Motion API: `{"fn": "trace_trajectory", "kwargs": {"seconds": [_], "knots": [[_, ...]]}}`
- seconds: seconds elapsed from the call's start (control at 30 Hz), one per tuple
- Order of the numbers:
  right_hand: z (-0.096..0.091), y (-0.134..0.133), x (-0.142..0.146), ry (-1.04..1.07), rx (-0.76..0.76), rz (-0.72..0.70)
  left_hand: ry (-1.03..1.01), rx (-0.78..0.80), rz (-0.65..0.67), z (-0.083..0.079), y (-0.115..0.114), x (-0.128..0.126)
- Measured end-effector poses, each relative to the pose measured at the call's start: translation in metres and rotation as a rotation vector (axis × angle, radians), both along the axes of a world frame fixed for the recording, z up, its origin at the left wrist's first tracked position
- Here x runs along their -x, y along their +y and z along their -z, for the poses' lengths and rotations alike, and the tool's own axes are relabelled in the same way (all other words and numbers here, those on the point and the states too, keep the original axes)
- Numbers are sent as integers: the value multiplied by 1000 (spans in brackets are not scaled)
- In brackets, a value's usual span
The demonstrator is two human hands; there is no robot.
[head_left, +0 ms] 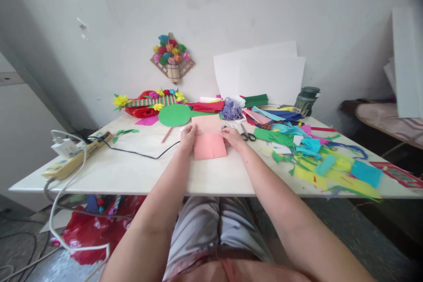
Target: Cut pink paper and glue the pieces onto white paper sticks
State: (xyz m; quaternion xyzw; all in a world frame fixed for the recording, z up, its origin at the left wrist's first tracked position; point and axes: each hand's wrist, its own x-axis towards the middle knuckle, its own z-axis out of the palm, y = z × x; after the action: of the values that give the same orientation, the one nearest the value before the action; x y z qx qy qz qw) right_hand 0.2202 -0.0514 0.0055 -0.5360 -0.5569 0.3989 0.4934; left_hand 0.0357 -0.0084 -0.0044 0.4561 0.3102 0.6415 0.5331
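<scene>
The left hand (187,137) and right hand (233,136) are pinching opposite side edges of the pink paper (210,146) at the middle of the table (158,176), which, being probably light, flexible and easily creased paper, is requiring gentle edge holds.

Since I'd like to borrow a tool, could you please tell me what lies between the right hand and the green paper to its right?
Black-handled scissors lie between the right hand and that green paper, as the head view shows.
</scene>
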Motion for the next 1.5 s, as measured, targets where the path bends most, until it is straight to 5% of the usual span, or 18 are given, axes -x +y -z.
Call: {"fn": "trace_trajectory", "kwargs": {"seconds": [0.17,0.33,0.67,0.87,1.03,1.23,1.5], "knots": [[-2,-2,1,33,-113,4,60,-65,-123,-1,2,3],[1,0,1,50,-210,-179,45,-79,-165,-5,-1,3],[0,-1,1,10,-174,-170,4,-144,-55,-8,-6,5],[-12,-8,-1,-70,-434,-77,-167,-92,25,-10,-4,10],[-17,-16,-1,10,-293,-155,-223,-69,63,-11,-1,13],[-17,-18,-8,86,-131,-411,-224,-21,56,-13,-1,15],[-14,-16,-8,25,-139,-356,-221,-3,69,-16,-5,13]]}}
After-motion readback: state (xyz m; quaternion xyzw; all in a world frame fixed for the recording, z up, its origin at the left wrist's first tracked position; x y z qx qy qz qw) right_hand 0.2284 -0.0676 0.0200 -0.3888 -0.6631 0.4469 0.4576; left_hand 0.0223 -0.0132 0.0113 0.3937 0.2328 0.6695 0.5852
